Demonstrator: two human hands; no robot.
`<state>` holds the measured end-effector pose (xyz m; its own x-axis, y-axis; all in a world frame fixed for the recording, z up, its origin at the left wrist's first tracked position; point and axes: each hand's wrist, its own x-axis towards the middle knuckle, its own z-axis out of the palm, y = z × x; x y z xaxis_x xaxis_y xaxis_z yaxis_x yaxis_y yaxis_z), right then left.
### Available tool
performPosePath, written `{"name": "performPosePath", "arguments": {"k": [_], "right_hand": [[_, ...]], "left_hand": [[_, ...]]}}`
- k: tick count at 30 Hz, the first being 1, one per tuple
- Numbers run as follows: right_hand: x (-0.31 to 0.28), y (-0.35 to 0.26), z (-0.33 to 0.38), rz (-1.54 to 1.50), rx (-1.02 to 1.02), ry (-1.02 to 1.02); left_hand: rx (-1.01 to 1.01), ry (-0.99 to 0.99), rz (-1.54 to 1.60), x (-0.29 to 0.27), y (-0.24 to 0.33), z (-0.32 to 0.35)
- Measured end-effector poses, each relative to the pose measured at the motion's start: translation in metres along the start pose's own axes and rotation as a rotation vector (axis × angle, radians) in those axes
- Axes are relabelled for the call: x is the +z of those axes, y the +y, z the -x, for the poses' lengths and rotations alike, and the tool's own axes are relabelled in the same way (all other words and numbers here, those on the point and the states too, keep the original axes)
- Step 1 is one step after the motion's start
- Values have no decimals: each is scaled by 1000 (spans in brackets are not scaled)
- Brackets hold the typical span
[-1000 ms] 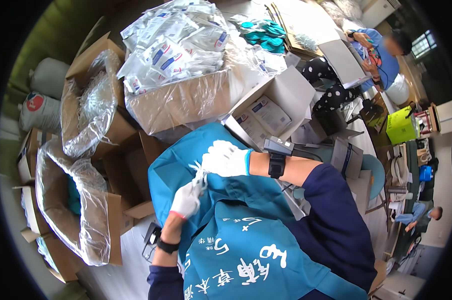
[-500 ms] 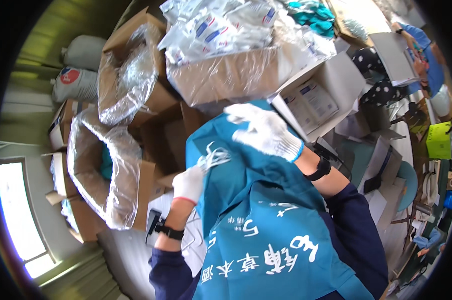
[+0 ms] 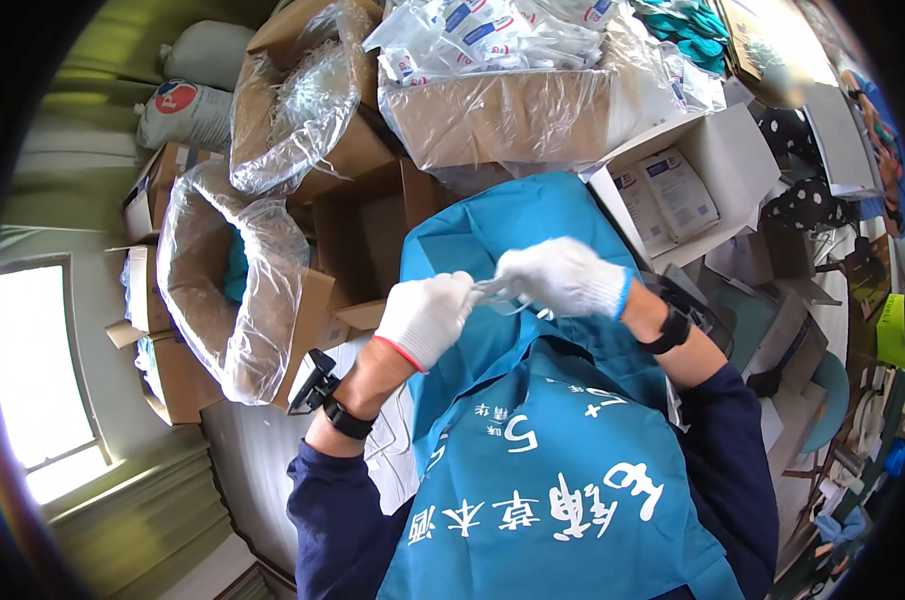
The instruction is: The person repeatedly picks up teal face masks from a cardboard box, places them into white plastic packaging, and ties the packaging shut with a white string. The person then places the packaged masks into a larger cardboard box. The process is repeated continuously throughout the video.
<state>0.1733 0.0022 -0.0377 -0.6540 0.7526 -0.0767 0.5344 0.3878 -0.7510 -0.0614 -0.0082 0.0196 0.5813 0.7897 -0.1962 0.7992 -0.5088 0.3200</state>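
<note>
Above our teal cloth apron (image 3: 573, 460), our white-knit-gloved right hand (image 3: 571, 280) curls, whether pinching we can't tell; our white-knit-gloved left hand (image 3: 428, 315) pinches thin, flexible, whitish strands (image 3: 489, 288). We'd best tease them gently, left pinch firm. They lie between both hands' fingertips, looping beneath the right.
</note>
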Motion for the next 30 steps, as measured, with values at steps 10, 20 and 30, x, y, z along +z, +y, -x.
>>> {"name": "performPosePath", "arguments": {"k": [10, 20, 30], "right_hand": [[-63, 0, 49, 233, 148, 504], [37, -25, -11, -885, 2, -22], [17, -47, 23, 48, 99, -102]], "left_hand": [[-127, -2, 244, -5, -7, 5], [53, -57, 418, 19, 2, 0], [91, -357, 477, 44, 6, 14]]}}
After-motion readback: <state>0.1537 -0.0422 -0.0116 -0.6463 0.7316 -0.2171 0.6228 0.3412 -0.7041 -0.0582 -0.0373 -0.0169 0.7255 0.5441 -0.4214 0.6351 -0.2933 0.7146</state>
